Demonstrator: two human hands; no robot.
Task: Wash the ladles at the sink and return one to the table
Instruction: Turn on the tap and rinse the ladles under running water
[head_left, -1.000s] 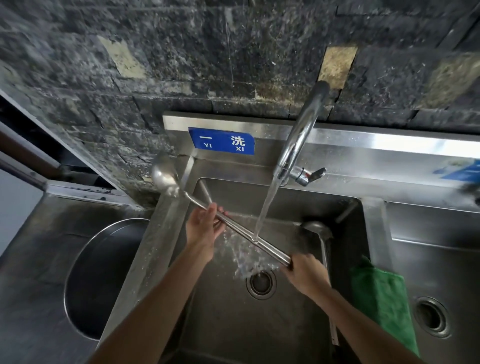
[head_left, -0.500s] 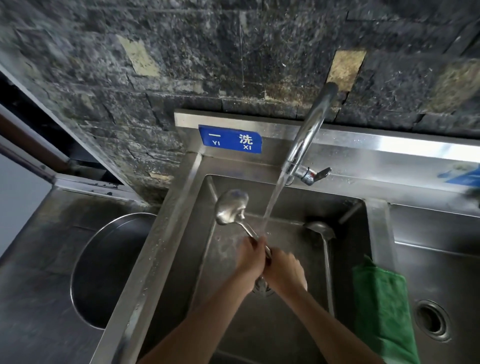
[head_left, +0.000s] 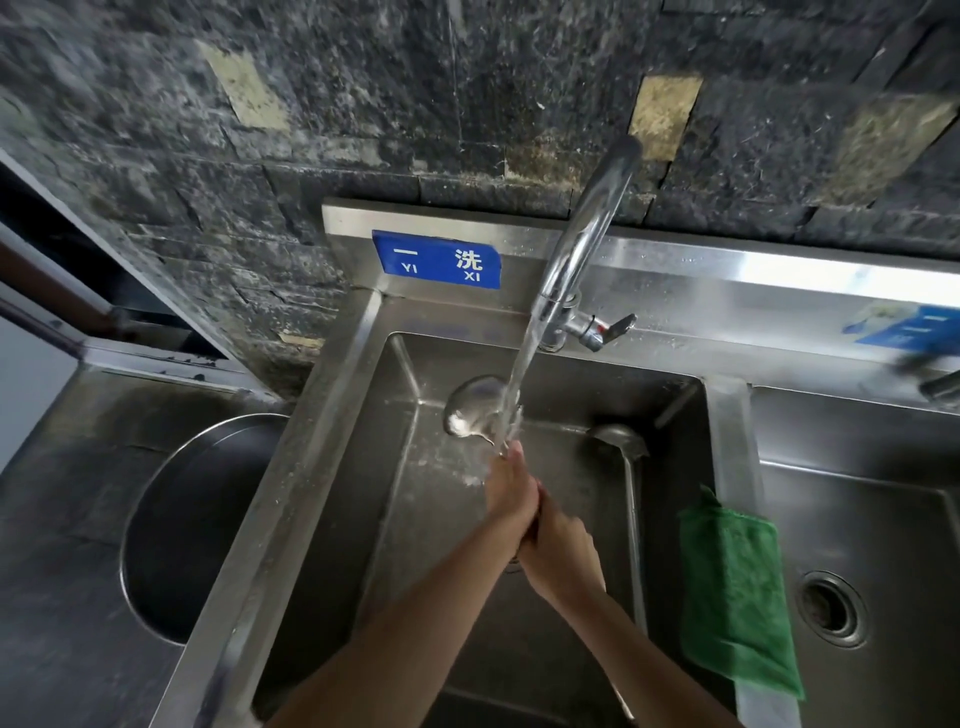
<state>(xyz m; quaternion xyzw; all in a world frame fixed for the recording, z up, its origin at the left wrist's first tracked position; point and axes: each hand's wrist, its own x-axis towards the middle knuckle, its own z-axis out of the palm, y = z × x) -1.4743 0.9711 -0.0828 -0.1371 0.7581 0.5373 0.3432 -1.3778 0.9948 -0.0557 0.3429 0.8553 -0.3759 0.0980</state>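
I hold a steel ladle over the left sink basin, its bowl under the running water from the faucet. My left hand grips the handle just below the bowl. My right hand grips the handle right behind it, touching the left hand. The handle itself is hidden by both hands. A second steel ladle lies in the basin to the right, bowl toward the back wall, handle running toward me.
A green cloth hangs over the divider between the basins. The right basin has an open drain. A round steel bowl sits in the counter at left. A dark stone wall stands behind.
The ladle swung from lying across the basin to pointing away from me, bowl now under the stream. My two hands slid together on the handle near the bowl.
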